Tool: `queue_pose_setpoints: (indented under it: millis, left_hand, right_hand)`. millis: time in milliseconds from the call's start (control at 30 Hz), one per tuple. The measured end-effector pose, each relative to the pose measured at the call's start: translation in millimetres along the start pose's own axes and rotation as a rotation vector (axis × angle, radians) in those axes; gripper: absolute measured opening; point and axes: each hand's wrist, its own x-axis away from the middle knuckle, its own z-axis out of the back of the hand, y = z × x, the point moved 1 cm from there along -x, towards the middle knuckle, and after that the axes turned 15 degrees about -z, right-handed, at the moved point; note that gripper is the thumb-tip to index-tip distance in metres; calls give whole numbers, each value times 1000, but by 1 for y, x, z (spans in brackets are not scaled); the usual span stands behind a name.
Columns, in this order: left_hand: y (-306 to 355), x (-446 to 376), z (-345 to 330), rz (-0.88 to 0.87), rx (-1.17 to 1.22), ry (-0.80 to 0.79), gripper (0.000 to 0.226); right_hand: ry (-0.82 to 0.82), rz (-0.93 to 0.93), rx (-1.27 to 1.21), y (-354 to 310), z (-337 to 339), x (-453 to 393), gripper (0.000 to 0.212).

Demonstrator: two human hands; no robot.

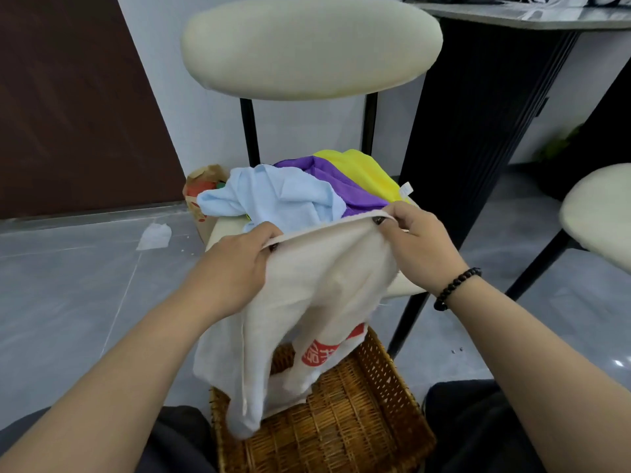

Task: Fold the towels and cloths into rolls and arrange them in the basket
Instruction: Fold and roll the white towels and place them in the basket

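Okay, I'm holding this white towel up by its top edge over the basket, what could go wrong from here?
1. The white towel hangs bunched and twisted from your left hand and right hand, so a roll begun now would likely come out lumpy.
2. Its lower end droops into the basket and might snag on the woven rim.
3. The blue cloth lies loosely at the chair seat's edge, just behind your hands; brushing it could drop it to the floor.

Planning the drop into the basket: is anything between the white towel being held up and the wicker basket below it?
Nothing visible. The white towel with red print, gripped along its top edge by the left hand and right hand, hangs straight over the brown wicker basket. Its lower end already dangles inside, and no other cloth shows there.
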Motion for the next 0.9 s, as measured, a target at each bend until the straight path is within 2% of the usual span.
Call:
queue_pose_setpoints:
  millis: [200,400,500,567,633,733,833,900]
  left_hand:
    - [-24,9,13,210,0,45,34]
    - [-49,21,28,336,-122,78,32]
    - [-57,23,35,373,-173,117,20]
    - [-54,22,37,391,-15,221,14]
    - [-39,20,34,384,295,304,13]
    - [-13,13,22,359,623,329,14]
    - [8,3,10,327,802,352,21]
    - [16,-3,2,346,883,371,22]
  right_hand:
    - [233,-47,-18,7,26,-7,25]
    - [381,-77,13,15,54,-4,26]
    - [442,-159,-114,12,64,-2,14]
    - [396,-250,-289,10,67,1,10]
    - [277,-291,-420,4,65,6,13]
    - [54,-286,-560,-7,57,15,23]
    - [-178,-305,-726,-15,44,19,31]
    - [-233,-317,-854,-16,37,17,28]
